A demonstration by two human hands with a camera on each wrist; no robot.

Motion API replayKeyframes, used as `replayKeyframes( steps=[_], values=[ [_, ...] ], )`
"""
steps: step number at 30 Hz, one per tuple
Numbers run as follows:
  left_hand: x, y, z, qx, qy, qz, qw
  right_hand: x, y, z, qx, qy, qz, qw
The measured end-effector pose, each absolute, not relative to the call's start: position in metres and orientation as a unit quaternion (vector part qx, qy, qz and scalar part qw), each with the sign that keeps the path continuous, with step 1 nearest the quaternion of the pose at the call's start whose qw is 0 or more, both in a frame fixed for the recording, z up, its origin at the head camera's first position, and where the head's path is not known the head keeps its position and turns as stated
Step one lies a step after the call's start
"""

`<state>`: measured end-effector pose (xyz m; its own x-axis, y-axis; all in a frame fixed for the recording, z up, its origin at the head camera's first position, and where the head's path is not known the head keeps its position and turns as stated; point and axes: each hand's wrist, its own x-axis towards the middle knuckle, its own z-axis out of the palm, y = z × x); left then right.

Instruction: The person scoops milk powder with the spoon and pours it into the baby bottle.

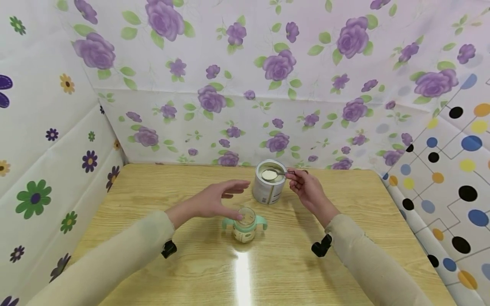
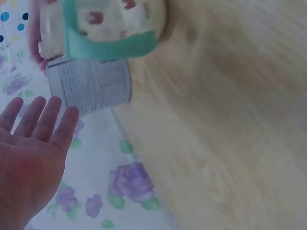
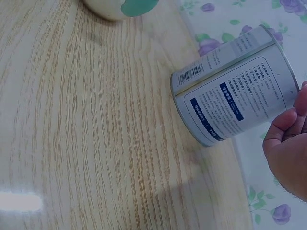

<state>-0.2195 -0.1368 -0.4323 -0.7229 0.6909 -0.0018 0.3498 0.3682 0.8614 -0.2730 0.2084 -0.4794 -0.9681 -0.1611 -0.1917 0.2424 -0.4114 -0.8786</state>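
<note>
My right hand (image 1: 307, 190) pinches the handle of a metal spoon (image 1: 282, 173). The spoon's bowl carries pale powder (image 1: 269, 174) and sits over the mouth of an open tin can (image 1: 267, 192). In the right wrist view, printed text and a barcode cover the can's side (image 3: 230, 91). My left hand (image 1: 214, 199) hovers with fingers extended, just behind and left of a baby bottle (image 1: 245, 234), its thumb overlapping the bottle's rim in the head view. Mint-green handles (image 2: 115, 47) flank the bottle, which stands upright and uncapped. The left palm (image 2: 31, 165) holds nothing.
Both items stand on a wood-grain table (image 1: 160, 263), the can near its back edge. Flower-printed cloth (image 1: 245, 106) hangs behind, with patterned cloth on the left and right sides too. A bright light reflection lies on the tabletop in front of the bottle.
</note>
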Motion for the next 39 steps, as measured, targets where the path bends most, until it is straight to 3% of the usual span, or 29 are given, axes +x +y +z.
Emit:
replayKeyframes(
  steps=[21, 39],
  values=[
    [-0.192, -0.122, -0.494, 0.276, 0.802, 0.504, 0.164, -0.274, 0.209, -0.481, 0.048, 0.522, -0.843, 0.119],
    [-0.19, -0.122, -0.504, 0.265, 0.8, 0.516, 0.153, -0.273, 0.208, -0.476, 0.047, 0.518, -0.846, 0.121]
  ],
)
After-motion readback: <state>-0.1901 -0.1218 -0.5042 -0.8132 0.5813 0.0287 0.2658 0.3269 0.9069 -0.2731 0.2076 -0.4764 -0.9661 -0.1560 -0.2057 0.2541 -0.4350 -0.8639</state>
